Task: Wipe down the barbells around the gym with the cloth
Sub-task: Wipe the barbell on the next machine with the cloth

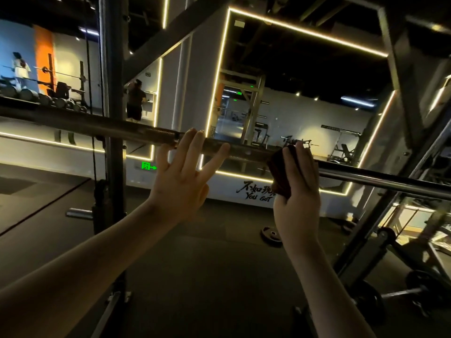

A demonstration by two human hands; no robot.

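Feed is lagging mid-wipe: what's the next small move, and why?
Probably slide the right hand with the cloth rightward along the barbell: the cloth sits against the shaft, the left hand steadies it with straight fingers, and a long stretch of bar lies to the right.

Both edges cut off the barbell (378, 178); the right hand (299, 193) half-hides the cloth (280, 172).

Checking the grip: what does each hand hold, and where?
The right hand grips the cloth by its lower end, against the bar; the left hand only rests there.
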